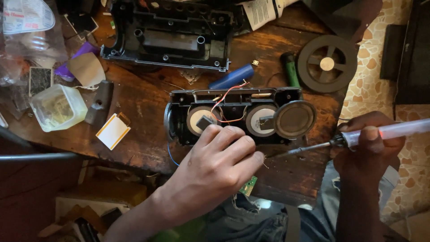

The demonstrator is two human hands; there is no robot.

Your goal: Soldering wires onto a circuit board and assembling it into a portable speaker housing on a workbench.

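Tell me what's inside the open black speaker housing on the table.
Inside the speaker housing sit two round speaker magnets and red wires. The left hand covers its lower edge, hiding what lies there.

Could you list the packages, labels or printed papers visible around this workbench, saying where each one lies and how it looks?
Clear plastic bag: top left corner, crumpled, with a white printed label bearing red and dark print.
Printed paper sheet: top centre-right, white with dense dark text, folded beside the black plastic housing.
Small card: left of the opened speaker body, white rectangle with an orange edge.
Plastic tub: left side, translucent, squarish, no label visible.
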